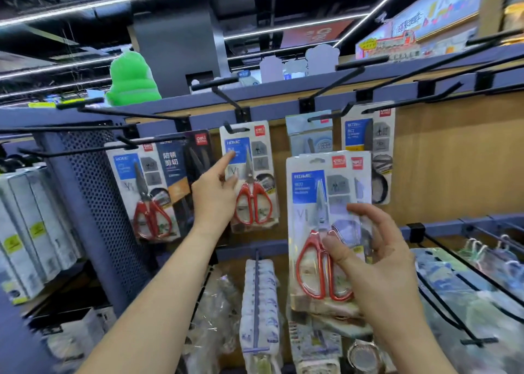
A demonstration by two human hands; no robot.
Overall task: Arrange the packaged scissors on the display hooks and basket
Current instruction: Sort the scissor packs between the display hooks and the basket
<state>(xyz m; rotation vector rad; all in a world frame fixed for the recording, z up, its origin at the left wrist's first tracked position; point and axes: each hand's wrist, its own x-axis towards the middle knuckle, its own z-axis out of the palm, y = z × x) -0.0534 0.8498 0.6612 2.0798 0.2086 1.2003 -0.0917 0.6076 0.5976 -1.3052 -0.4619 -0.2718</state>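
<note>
right hand [377, 260] nearest: thumb on the front, fingers curled round the right edge, grasping a stack of scissor packs [317, 203], upright, red handles low, in front of the rack. left hand [215, 195]: index straight, tip and thumb touching the front of a hanging pack [252, 175] on its hook [235, 129], grasping nothing. dark pack [181, 172] and red-handled pack [147, 195] hang left of it.

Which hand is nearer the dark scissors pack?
Left. The left hand sits just right of the dark scissors pack; the right hand is farther right and lower, holding a red-handled pack.
</note>
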